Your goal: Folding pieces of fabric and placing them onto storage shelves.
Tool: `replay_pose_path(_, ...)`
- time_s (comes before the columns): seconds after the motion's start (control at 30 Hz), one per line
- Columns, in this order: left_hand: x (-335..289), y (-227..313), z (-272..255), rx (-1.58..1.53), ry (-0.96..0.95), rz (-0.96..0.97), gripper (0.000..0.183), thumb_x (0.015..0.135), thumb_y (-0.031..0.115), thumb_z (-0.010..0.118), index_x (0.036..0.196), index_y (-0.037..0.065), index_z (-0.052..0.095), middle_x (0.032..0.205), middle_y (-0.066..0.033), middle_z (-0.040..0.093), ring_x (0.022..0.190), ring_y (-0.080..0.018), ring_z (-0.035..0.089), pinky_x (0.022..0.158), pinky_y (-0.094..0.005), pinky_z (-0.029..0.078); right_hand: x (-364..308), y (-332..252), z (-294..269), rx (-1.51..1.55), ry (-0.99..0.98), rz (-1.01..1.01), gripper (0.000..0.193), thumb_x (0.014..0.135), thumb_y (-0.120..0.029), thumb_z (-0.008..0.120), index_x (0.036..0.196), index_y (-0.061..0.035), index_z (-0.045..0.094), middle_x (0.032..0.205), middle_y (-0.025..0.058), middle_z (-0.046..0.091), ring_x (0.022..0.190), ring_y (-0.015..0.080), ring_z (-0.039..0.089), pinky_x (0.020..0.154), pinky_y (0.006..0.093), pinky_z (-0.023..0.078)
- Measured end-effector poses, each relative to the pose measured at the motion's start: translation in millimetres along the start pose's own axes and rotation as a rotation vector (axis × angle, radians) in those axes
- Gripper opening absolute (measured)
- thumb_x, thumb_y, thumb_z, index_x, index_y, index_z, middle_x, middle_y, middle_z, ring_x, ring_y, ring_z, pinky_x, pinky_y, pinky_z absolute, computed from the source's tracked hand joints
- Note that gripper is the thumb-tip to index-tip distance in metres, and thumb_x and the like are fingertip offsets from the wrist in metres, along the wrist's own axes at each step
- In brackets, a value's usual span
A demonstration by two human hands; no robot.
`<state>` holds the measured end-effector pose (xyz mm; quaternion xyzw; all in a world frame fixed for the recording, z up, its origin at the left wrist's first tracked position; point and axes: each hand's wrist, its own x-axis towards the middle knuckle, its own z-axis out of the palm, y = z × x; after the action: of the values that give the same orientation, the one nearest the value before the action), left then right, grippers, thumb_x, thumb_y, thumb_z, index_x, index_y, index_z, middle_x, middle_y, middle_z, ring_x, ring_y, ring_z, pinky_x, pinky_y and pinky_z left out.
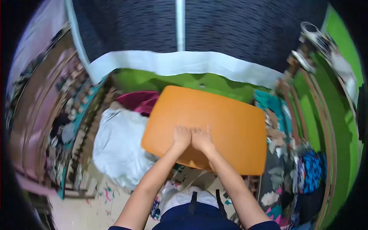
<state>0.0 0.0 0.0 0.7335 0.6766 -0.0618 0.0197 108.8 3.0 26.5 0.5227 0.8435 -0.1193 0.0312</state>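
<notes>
Fabric (126, 27), dark with a white border, spanned the far side. Before it an orange tabletop (232, 126) lay mid-view, with a white cloth bundle (120, 145) at its left and magenta cloth (142, 101) (only partly visible) just behind that. On the tabletop, the left hand (181, 137) and right hand (201, 139) rested side by side, touching, fingers curled; whether they pinched anything could not be told. Small scraps (108, 194) lay lower left.

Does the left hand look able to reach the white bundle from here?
Probably yes: the left hand is over the orange tabletop, the white bundle shows beside that tabletop's left edge, and nothing visible blocks the way between them.
</notes>
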Motion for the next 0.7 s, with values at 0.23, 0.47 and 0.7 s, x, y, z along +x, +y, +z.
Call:
replay_pose_path(0.23, -101, -171, 22, -0.097, -0.26, -0.25, 0.023, 0.079, 0.021, 0.049, 0.092, 0.013, 0.065, 0.098, -0.006, 0.062, 0.092, -0.0221, 0.058, 0.08, -0.0394, 0.039, 54, -179, 42, 0.014, -0.296, -0.391, 0.042, 0.082, -0.025, 0.043, 0.12, -0.0083, 0.046, 0.107, 0.0129, 0.059, 0.1, 0.0303, 0.055, 0.094, 0.0514, 0.032)
replay_pose_path(0.47, -192, -249, 93, -0.262, -0.304, -0.452, 0.027, 0.077, 0.026, 0.05, 0.096, 0.01, 0.062, 0.094, -0.0104, 0.061, 0.088, -0.0264, 0.059, 0.076, -0.0401, 0.044, 58, -277, 124, 0.141, -0.504, -0.598, 0.04, 0.082, -0.025, 0.044, 0.118, -0.0078, 0.045, 0.098, 0.0175, 0.061, 0.087, 0.0333, 0.059, 0.073, 0.0457, 0.046)
replay_pose_path(0.7, -226, -287, 130, -0.469, -0.243, -0.671, 0.026, 0.08, 0.022, 0.048, 0.098, 0.008, 0.061, 0.099, -0.0116, 0.058, 0.093, -0.0276, 0.056, 0.082, -0.0405, 0.041, 80, -323, 170, 0.051, -0.552, -0.657, 0.039, 0.08, -0.026, 0.047, 0.114, -0.0066, 0.048, 0.101, 0.0157, 0.06, 0.093, 0.0316, 0.057, 0.076, 0.0442, 0.046)
